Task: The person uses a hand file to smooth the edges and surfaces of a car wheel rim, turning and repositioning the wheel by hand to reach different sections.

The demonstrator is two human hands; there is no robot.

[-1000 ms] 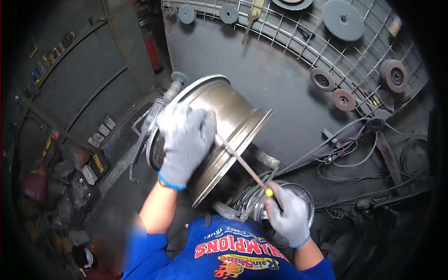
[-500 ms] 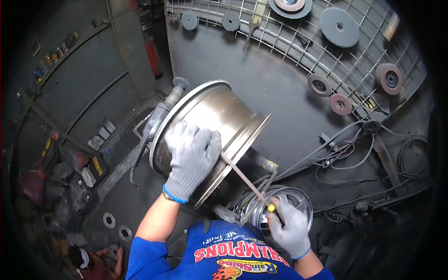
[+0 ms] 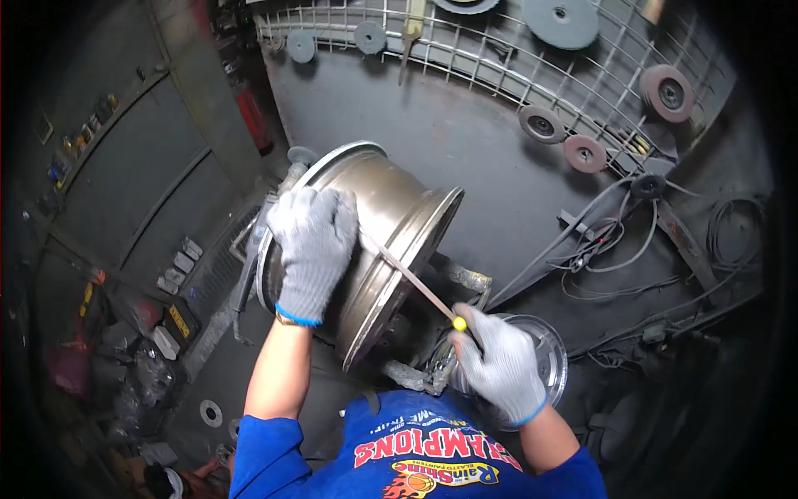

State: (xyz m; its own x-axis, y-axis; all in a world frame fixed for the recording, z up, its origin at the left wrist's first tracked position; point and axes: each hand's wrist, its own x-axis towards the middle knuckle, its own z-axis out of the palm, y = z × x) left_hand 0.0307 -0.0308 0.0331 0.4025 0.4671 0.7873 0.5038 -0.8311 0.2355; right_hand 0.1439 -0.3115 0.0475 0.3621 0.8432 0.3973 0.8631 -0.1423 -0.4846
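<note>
Right here, the left hand (image 3: pixel 313 243), in grey knit, curls over the smooth, bronze-sheened barrel of a metal wheel rim (image 3: pixel 403 193), tilted just before the person; whether those fingers pinch anything can't be told. The right hand (image 3: pixel 503 362) wraps the handle of a slim, flat file (image 3: pixel 422 289), yellow at its collar, slanting across the rim's stepped edge. Leftward, a wall shelf (image 3: pixel 122 119) carries small bottles (image 3: pixel 81 141), their contents unreadable; lower down, clear plastic (image 3: pixel 152 368) lies crumpled.

The grey-gloved left hand (image 3: pixel 314 241) hid part of the bronze-coloured metal wheel (image 3: pixel 374 187); the top edge of the view cut off a round grey disc (image 3: pixel 467 10).
</note>
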